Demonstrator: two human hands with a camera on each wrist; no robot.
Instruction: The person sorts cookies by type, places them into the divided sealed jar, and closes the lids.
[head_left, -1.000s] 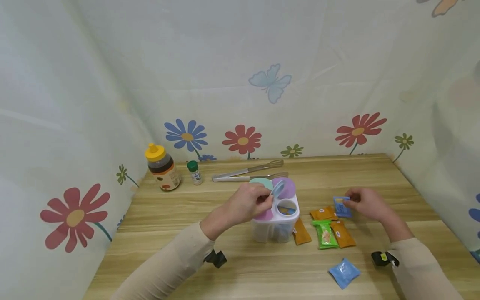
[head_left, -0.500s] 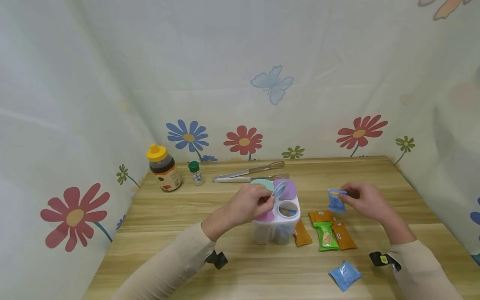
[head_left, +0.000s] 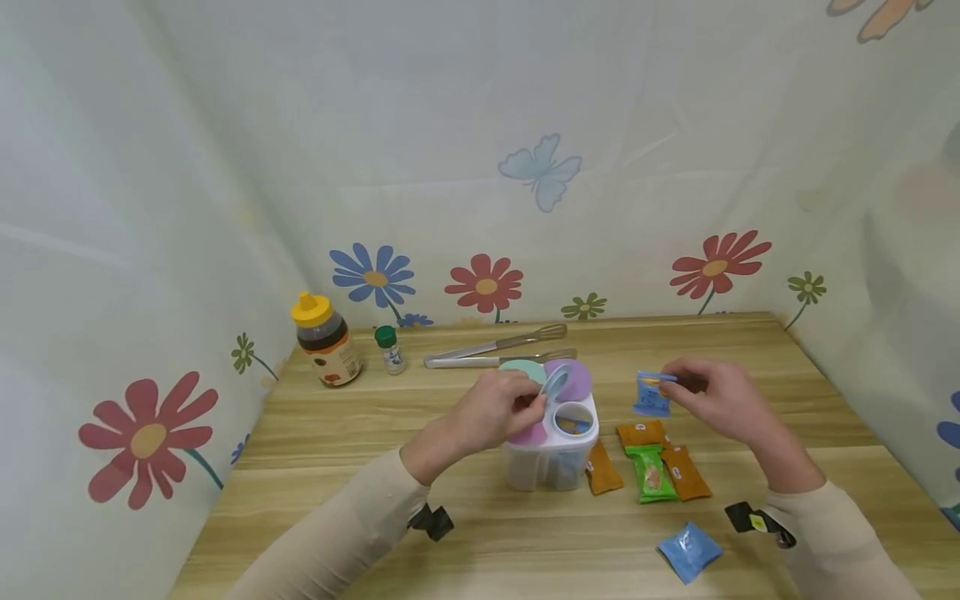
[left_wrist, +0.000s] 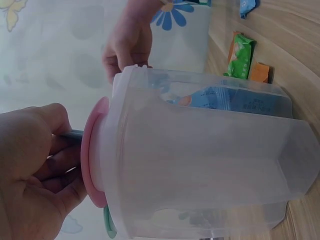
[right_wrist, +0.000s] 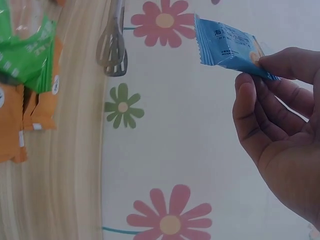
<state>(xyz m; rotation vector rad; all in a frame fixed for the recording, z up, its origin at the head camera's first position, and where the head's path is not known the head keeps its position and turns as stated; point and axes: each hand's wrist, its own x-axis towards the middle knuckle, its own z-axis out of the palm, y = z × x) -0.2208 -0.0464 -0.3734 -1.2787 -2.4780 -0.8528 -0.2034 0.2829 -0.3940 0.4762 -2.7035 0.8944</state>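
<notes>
— What has changed on the left?

— Almost nothing. The left hand (head_left: pixel 495 410) stays on top of the clear four-part container (head_left: pixel 552 454), its fingers curled around the small blue flip lid (head_left: pixel 556 381) and keeping it tipped up, just as a second ago. The left wrist view shows the fingers (left_wrist: pixel 60 165) tucked against the pink lid (left_wrist: pixel 92 150). The opening under the blue lid (head_left: pixel 574 418) is uncovered, and blue packets already lie inside (left_wrist: pixel 235 99).

— And to the right of that?

— That is where the movement is. A second ago the right hand (head_left: pixel 716 398) was low by the packets on the table; now it has lifted the blue packet (head_left: pixel 651 393) clear of the wood and carried it leftward, so it hangs in the air between the pile and the container, near the open hole but not over it yet.

— How does the hand hold it?

— A narrow pinch: thumb and fingertips (right_wrist: pixel 280 62) close on one sealed edge, the rest of the packet (right_wrist: pixel 227 44) sticking out free and the other fingers loosely bent.

— So what does it mean?

— I judge the packet is on its way into the open compartment. Left on the table (head_left: pixel 337 467) are three orange packets (head_left: pixel 640 432), a green packet (head_left: pixel 651 473) and another blue one (head_left: pixel 689 549) nearer the person.
</notes>
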